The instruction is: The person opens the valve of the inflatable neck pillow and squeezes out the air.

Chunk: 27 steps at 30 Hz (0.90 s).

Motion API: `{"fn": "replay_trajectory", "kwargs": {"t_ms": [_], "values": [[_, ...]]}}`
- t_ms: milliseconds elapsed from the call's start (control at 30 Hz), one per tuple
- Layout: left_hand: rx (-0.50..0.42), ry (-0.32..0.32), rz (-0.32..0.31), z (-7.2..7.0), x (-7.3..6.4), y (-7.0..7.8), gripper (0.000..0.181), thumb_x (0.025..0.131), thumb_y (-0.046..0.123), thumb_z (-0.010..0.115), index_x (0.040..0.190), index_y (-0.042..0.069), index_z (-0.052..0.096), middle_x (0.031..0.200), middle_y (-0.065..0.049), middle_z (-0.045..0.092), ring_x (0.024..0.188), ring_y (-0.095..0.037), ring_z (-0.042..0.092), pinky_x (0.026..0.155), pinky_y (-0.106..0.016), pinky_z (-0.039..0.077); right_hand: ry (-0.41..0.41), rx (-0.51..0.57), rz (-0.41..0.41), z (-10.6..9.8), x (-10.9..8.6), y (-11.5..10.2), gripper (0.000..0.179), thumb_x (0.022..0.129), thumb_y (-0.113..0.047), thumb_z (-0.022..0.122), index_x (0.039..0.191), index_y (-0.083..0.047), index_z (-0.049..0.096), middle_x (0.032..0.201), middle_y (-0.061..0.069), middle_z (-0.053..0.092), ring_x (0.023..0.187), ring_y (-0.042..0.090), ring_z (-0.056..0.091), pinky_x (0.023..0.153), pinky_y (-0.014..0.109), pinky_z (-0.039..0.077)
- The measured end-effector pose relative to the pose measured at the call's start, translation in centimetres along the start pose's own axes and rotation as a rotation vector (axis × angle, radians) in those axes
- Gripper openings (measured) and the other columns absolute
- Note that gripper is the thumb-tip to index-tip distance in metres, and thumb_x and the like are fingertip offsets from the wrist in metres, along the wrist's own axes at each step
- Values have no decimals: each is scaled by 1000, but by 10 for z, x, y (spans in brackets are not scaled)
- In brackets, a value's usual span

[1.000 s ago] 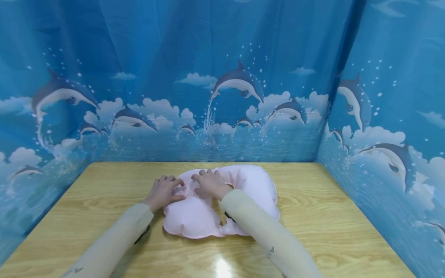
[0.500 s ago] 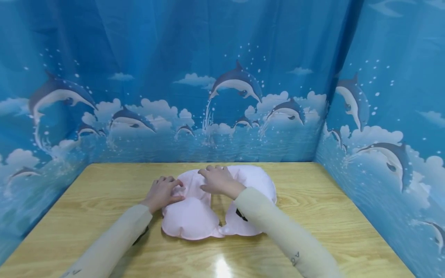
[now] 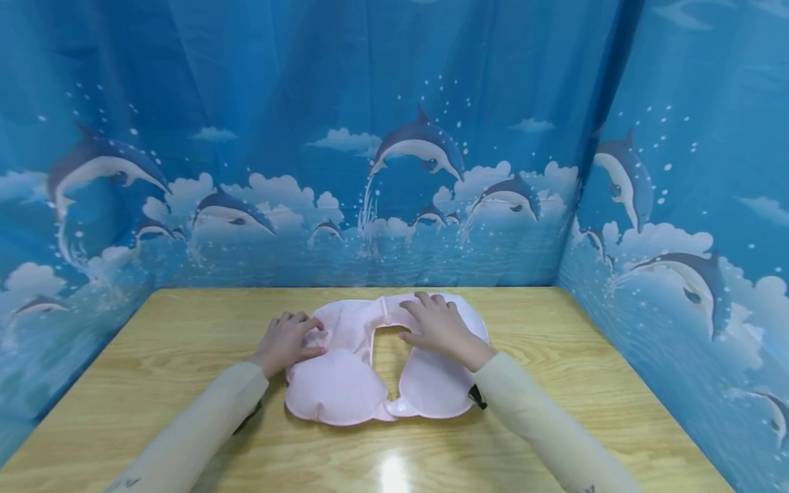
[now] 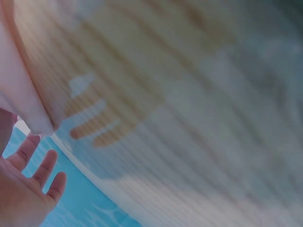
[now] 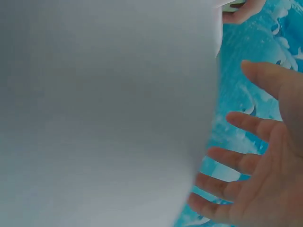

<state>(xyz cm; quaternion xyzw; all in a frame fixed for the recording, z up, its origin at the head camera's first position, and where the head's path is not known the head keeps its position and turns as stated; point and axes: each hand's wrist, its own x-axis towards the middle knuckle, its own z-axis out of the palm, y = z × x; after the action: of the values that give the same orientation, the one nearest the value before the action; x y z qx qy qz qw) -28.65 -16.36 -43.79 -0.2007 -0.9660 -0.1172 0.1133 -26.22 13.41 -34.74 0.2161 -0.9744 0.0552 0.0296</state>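
Observation:
A pale pink, puffy U-shaped neck pillow (image 3: 339,387) lies on the wooden table, its two lower ends meeting at the front around a central opening. On its left side rests my left hand (image 3: 288,344), thumb and index finger spread around a crumpled bit of the fabric. The left wrist view shows the other left fingers (image 4: 45,165) extended beside the pillow's edge (image 4: 28,94). Over the upper right lobe is my right hand (image 3: 442,327), fingers spread and slightly bent. In the right wrist view, its fingers (image 5: 236,161) stand apart, with a large pale surface beside them.
The wood-grain table (image 3: 555,411) reaches back to a blue curtain (image 3: 296,137) printed with dolphins, which also stands along the left and right sides. Both forearms in pale sleeves (image 3: 542,424) cross the table's front.
My right hand has slid right across the pillow, from its left-centre part to the right lobe, uncovering the central opening. My left hand has stayed nearly still.

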Motion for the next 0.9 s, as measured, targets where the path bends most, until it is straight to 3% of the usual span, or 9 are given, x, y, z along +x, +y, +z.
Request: {"fn": "replay_trajectory", "kwargs": {"t_ms": [333, 500, 900], "values": [[-10, -32, -28, -5, -1, 3, 38, 75, 48, 69, 102, 23, 61, 105, -7, 58, 96, -32, 49, 79, -50, 38, 153, 8, -3, 19, -19, 36, 66, 76, -53, 64, 131, -20, 48, 142, 20, 34, 126, 50, 29, 91, 67, 30], [-14, -39, -30, -7, -1, 5, 37, 75, 48, 68, 102, 23, 61, 106, -8, 58, 97, -34, 49, 79, -52, 37, 170, 48, 6, 29, -26, 43, 71, 75, -58, 63, 134, -24, 45, 144, 19, 30, 130, 50, 23, 94, 68, 25], [-13, -30, -30, -3, 0, 2, 36, 76, 49, 67, 102, 25, 61, 105, -6, 57, 97, -32, 49, 79, -51, 38, 200, 33, 5, 49, -31, 52, 70, 79, -60, 55, 138, -27, 38, 147, 17, 26, 132, 45, 23, 95, 66, 25]]}}
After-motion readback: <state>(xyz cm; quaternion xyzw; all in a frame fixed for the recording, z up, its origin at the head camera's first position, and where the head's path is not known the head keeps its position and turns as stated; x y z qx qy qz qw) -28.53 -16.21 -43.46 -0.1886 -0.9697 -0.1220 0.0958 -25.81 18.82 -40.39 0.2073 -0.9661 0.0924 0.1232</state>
